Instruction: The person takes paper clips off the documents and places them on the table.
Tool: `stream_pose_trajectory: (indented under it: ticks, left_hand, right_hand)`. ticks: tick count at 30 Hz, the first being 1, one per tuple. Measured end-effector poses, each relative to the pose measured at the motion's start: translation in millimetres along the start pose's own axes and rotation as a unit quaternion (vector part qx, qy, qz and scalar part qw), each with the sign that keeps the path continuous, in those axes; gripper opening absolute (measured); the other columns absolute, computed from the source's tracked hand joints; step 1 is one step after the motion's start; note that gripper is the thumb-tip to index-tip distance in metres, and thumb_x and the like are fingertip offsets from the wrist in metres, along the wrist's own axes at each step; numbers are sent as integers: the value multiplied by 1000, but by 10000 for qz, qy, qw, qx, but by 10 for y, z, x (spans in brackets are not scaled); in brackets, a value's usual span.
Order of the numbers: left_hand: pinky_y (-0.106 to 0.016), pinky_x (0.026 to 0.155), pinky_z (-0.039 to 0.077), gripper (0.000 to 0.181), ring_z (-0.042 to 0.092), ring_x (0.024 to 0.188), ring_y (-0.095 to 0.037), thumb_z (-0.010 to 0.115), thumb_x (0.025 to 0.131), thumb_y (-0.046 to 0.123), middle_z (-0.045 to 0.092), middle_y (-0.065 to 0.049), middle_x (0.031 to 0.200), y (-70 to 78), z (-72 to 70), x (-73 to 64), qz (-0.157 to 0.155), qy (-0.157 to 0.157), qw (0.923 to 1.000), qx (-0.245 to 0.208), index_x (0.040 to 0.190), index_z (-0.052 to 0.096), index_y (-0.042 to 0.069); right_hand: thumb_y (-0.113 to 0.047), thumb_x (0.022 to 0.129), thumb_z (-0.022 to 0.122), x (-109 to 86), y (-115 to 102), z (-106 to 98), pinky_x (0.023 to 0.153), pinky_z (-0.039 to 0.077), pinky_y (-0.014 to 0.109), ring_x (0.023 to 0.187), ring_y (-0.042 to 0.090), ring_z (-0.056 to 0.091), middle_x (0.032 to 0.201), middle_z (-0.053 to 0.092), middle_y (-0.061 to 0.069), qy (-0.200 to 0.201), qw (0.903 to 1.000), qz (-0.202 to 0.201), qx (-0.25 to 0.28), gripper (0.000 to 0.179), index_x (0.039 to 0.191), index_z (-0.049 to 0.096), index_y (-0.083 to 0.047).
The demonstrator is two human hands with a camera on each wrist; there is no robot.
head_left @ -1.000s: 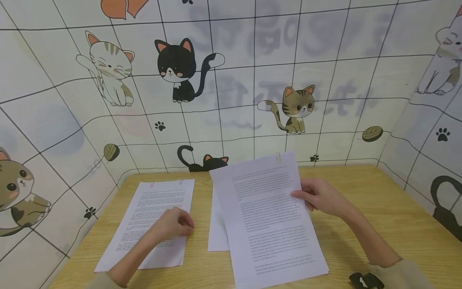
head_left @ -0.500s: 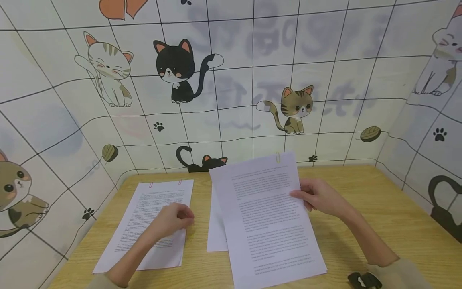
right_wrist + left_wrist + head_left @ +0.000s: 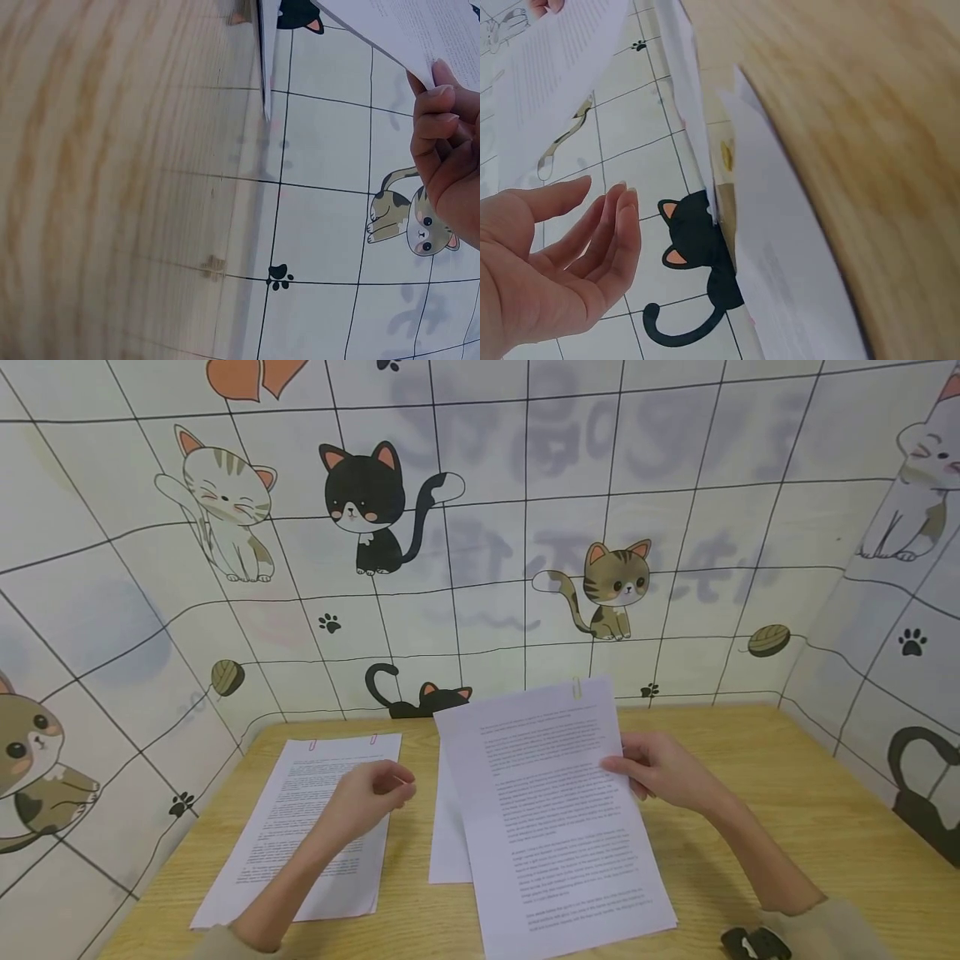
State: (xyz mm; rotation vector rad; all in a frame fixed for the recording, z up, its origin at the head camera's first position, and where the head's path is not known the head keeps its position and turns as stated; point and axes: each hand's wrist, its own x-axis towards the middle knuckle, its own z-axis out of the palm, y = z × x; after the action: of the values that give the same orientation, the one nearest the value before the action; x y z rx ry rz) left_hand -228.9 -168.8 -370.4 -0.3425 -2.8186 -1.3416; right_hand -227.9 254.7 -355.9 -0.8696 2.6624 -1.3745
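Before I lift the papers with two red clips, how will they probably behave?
The papers will probably droop, since they look thin. The red clips sit only at the top edge, so lower corners may fan apart. Lying flat on the table, they may slide rather than tip.

The clipped, printed white sheet is held tilted by right-hand fingers.

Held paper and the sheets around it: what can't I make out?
- Head view: the wording of the held paper is too small and soft to read.
- Head view: the right side of the paper behind is hidden by the held paper.
- Head view: part of the left document is covered by the left hand and forearm.
- Right wrist view: the right edge cuts off the right hand.
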Motion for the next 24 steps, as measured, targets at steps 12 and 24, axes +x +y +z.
stream_pose_trajectory:
  ticks: [12, 24]
  left_hand:
    - [-29, 74, 54, 12, 68, 82, -18, 71, 94, 13, 72, -3, 92, 287, -7, 8, 348, 723, 9949, -614, 105, 73, 9]
    - [-27, 75, 54, 17, 69, 88, -23, 72, 95, 18, 72, -4, 98, 475, 5, 23, 427, 1111, 9884, -941, 110, 72, 9]
  right_hand:
    - [-12, 102, 61, -4, -11, 17, 43, 29, 20, 48, 8, 45, 69, 63, 1, 66, 10000, 16, -35, 18, 115, 66, -1]
    - [-12, 102, 61, -4, -5, 24, 43, 29, 20, 49, 8, 45, 72, 66, 1, 70, 9999, 97, -30, 19, 116, 66, -1]
